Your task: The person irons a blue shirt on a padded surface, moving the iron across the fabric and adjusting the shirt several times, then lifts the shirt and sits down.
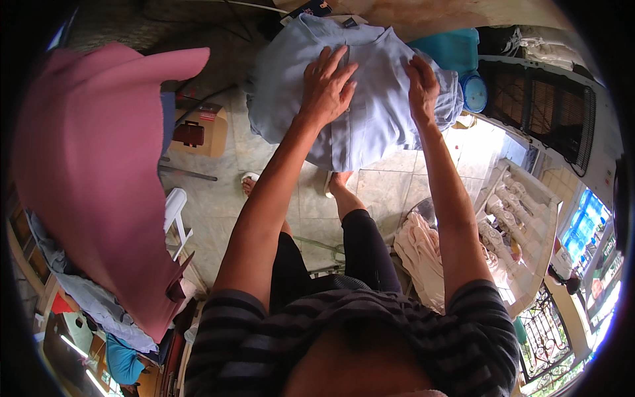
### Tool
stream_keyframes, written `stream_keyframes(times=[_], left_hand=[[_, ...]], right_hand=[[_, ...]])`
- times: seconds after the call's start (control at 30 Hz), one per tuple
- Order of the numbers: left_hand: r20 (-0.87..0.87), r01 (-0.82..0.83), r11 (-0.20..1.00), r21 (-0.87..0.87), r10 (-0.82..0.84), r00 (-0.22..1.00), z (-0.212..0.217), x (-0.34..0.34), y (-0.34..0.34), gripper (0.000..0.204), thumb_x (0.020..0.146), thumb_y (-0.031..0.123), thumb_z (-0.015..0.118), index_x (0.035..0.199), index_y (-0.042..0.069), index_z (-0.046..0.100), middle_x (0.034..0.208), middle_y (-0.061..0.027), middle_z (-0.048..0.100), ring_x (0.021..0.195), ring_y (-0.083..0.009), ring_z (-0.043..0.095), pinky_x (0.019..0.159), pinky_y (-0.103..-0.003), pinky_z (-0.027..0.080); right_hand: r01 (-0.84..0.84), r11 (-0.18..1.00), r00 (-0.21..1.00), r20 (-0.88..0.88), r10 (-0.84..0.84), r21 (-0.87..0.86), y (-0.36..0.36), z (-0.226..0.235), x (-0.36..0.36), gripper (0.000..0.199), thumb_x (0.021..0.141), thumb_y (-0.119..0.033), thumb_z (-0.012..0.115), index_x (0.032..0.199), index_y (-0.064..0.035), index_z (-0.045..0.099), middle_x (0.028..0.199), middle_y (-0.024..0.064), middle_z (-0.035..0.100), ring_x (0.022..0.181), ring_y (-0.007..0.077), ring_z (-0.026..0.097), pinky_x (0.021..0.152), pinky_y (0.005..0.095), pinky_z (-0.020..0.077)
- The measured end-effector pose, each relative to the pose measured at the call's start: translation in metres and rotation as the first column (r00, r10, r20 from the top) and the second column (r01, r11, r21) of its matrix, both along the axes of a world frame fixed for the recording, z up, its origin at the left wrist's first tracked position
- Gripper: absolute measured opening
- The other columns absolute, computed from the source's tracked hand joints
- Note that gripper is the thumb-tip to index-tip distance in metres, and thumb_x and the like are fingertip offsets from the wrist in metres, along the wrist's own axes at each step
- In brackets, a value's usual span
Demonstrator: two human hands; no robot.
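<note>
A light blue button-front shirt (377, 112) is spread out in front of me, its collar at the far end and its placket running toward me. On the placket, just below the collar, my left hand (327, 86) lies with its fingers apart, touching the cloth without gripping it. My right hand (423, 89) is at the shirt's right shoulder, its fingers bent and closed on the fabric. Its thumb is mostly hidden. What holds the shirt up from below is covered by it.
Pink cloth (99, 159) hangs at the left above a white plastic piece (175, 215). Cream fabric (423, 251) is heaped at the right beside a balustrade (509, 205). Beyond the shirt's right side stand a teal container (456, 49) and a blue round object (473, 92). Cardboard (215, 135) lies on the tiled floor.
</note>
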State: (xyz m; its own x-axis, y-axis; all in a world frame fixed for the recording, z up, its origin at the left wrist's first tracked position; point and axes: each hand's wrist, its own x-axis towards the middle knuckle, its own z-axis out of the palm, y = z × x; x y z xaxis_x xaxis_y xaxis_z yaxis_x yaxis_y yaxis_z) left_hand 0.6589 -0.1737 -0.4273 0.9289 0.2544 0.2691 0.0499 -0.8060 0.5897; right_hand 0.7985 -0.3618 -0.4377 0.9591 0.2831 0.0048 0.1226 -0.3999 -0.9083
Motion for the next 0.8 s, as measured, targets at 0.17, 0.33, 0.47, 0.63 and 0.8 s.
stream_keyframes(times=[0.17, 0.33, 0.47, 0.63, 0.8], left_hand=[[-0.07, -0.015, 0.999, -0.044, 0.012, 0.998, 0.033, -0.083, -0.012, 0.035, 0.088, 0.01, 0.062, 0.123, 0.01, 0.063, 0.142, -0.0133, 0.046, 0.132, -0.0384, 0.043, 0.104, -0.049, 0.036], [-0.212, -0.054, 0.99, -0.128, 0.026, 0.977, 0.055, -0.202, -0.031, 0.037, 0.082, 0.005, 0.064, 0.118, 0.01, 0.065, 0.133, -0.0137, 0.051, 0.125, -0.037, 0.048, 0.103, -0.049, 0.039], [-0.268, -0.04, 0.975, -0.217, -0.02, 0.963, 0.099, -0.27, -0.032, 0.035, 0.078, 0.003, 0.066, 0.112, 0.01, 0.066, 0.127, -0.011, 0.053, 0.12, -0.0335, 0.051, 0.1, -0.047, 0.042], [-0.17, -0.092, 0.889, -0.449, 0.016, 0.985, 0.182, -0.31, 0.004, 0.029, 0.083, -0.002, 0.064, 0.11, 0.008, 0.066, 0.111, -0.0097, 0.063, 0.104, -0.0292, 0.061, 0.089, -0.04, 0.048], [-0.084, -0.127, 0.654, -0.746, 0.097, 0.992, 0.303, -0.352, 0.061, 0.023, 0.09, 0.0, 0.063, 0.111, 0.006, 0.066, 0.105, -0.0102, 0.067, 0.093, -0.0266, 0.065, 0.079, -0.034, 0.051]], right_hand=[[-0.127, 0.981, 0.963, 0.22, 0.158, -0.149, -0.04, 0.03, -0.075, 0.021, 0.091, 0.0, 0.057, 0.111, -0.0038, 0.064, 0.102, 0.0143, 0.068, 0.088, 0.0299, 0.067, 0.075, 0.0337, 0.0538], [-0.52, 0.832, 0.849, -0.007, 0.529, -0.192, -0.032, 0.062, -0.178, 0.037, 0.08, 0.008, 0.058, 0.114, -0.005, 0.062, 0.114, 0.0163, 0.062, 0.11, 0.0367, 0.059, 0.096, 0.0405, 0.0478], [-0.76, 0.643, 0.647, -0.022, 0.762, -0.091, 0.013, 0.117, -0.234, 0.035, 0.081, 0.005, 0.06, 0.112, -0.0102, 0.064, 0.114, 0.0119, 0.062, 0.103, 0.0336, 0.062, 0.089, 0.0432, 0.0515], [-0.832, 0.551, 0.545, 0.089, 0.834, -0.071, 0.09, 0.188, -0.258, 0.033, 0.081, 0.004, 0.064, 0.111, -0.01, 0.065, 0.109, 0.0117, 0.064, 0.098, 0.0328, 0.064, 0.083, 0.0407, 0.0542], [-0.876, 0.481, 0.473, 0.285, 0.834, 0.045, 0.177, 0.281, -0.286, 0.031, 0.08, 0.012, 0.065, 0.107, -0.0042, 0.066, 0.103, 0.0141, 0.066, 0.095, 0.0316, 0.066, 0.081, 0.0391, 0.0548]])
